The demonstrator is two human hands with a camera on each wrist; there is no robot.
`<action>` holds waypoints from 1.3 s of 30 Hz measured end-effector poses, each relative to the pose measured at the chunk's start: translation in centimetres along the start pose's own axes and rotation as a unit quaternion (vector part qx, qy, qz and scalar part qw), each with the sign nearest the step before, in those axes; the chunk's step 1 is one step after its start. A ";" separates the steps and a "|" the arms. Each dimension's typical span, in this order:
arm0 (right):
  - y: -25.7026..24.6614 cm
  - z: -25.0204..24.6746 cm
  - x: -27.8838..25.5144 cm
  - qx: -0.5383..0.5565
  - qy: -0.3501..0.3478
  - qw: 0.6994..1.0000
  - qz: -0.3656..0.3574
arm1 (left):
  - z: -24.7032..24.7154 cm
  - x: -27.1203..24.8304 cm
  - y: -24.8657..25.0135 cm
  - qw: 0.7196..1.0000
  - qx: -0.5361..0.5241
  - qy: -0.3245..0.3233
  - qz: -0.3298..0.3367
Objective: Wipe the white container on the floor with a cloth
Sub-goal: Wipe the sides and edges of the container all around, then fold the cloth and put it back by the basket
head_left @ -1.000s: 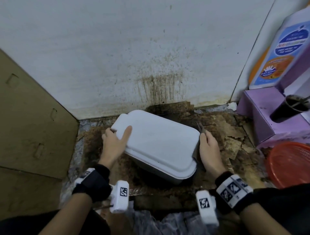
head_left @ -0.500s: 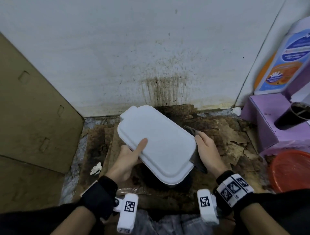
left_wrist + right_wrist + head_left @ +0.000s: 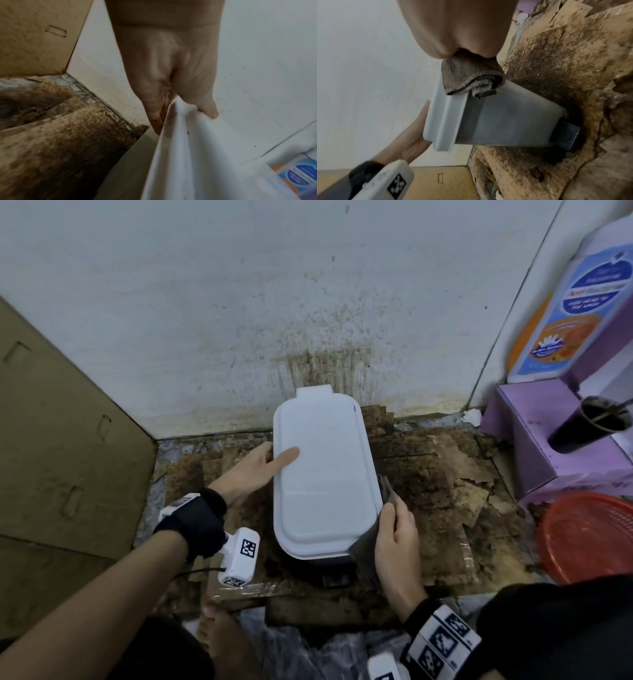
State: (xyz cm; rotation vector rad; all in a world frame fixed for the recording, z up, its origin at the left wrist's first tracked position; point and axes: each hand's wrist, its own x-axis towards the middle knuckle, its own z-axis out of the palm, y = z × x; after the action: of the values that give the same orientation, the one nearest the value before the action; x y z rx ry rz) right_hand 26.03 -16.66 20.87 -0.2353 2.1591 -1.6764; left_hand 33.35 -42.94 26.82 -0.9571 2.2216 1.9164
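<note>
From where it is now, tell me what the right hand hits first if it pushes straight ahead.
Likely nothing near: the right hand, holding the cloth against the white container, points along its side toward the stained wall. Depth unclear.

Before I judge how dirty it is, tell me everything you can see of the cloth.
The cloth is a grey-brown, ribbed fabric with dark stains, folded into a thick wad whose layered edge curls open at the end. The right hand grips it, most of it hidden inside the grip. It is pressed against the right side of the white container, just under the lid's rim. The left hand holds the opposite rim.
</note>
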 end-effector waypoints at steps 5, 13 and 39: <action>0.0 0.4 1.5 0.033 -0.006 0.999 0.018 | 0.1 -0.6 -2.1 0.999 0.024 0.045 0.005; -5.1 0.3 1.8 -0.137 -0.104 0.947 -0.271 | 3.6 -3.6 -1.1 0.944 0.217 0.213 0.126; -3.4 -4.2 0.5 -0.276 -0.085 0.931 -0.222 | 3.5 -2.6 0.3 0.909 0.323 0.121 0.234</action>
State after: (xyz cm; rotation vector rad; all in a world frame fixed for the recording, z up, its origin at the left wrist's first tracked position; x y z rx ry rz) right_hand 23.56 -14.06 24.92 -1.0545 2.5174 -1.1326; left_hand 34.11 -38.65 27.44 -0.6080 3.1402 1.0154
